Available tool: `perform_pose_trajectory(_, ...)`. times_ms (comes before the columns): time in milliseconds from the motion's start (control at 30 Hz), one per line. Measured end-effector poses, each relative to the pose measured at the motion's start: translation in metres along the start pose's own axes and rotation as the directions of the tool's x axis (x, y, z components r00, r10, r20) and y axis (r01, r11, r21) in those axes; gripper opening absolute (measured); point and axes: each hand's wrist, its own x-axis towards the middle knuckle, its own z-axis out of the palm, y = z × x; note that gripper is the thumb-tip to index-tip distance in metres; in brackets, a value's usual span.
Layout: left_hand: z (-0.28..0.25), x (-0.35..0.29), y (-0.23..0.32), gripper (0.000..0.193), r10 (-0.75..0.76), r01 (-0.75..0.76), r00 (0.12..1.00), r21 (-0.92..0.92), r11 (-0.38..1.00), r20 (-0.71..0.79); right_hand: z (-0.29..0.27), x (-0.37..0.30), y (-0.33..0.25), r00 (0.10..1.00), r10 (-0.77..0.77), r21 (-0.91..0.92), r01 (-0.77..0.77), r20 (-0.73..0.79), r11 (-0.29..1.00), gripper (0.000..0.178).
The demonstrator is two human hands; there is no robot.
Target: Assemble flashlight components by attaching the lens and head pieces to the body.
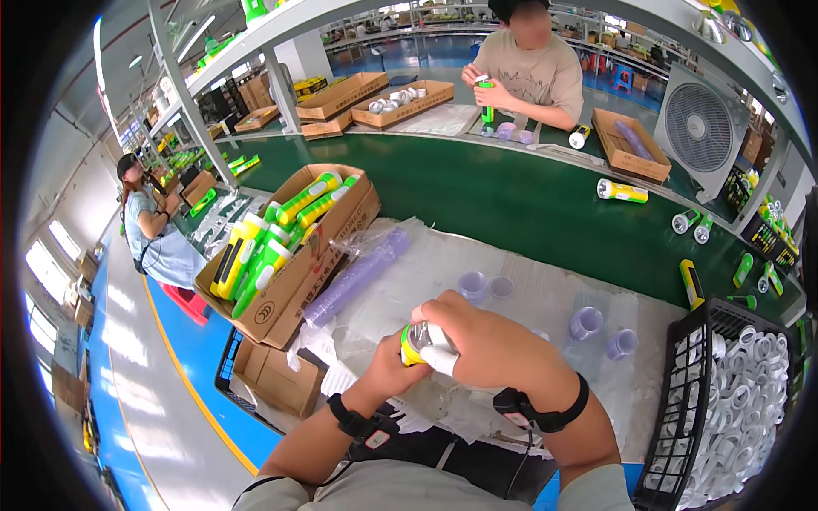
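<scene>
Head view: toward six o'clock from centre, I see a yellow flashlight (411, 350) above the desk (545, 281); the left hand (385, 368) wraps its fingers round the body, the right hand (487, 342) grips the clear end. Four o'clock: black crate (709, 358) of white rings (724, 443).

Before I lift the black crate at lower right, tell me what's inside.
In the black crate, a heap of white rings shows on top. The rings cover the crate's floor and anything beneath, so that cannot be seen.
</scene>
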Motion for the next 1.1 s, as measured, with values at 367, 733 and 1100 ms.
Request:
perform_pose_trajectory(367,0.000,-0.006,-0.006,0.050,0.000,0.000,1.000,-0.141,0.990,-0.003,-0.009,-0.012,-0.018,0.996,0.066,-0.199,-0.052,0.065,0.979,0.047)
perform_pose_trajectory(733,-0.005,-0.003,0.024,0.061,0.244,-0.237,0.970,-0.307,0.922,-0.014,-0.008,-0.020,-0.027,0.988,-0.013,-0.249,0.051,0.153,0.967,0.045)
perform_pose_trajectory(1100,-0.008,-0.009,0.009,0.062,0.274,-0.250,0.961,-0.286,0.925,0.047,-0.015,-0.020,-0.034,0.965,0.000,-0.260,0.071,0.264,0.963,0.050)
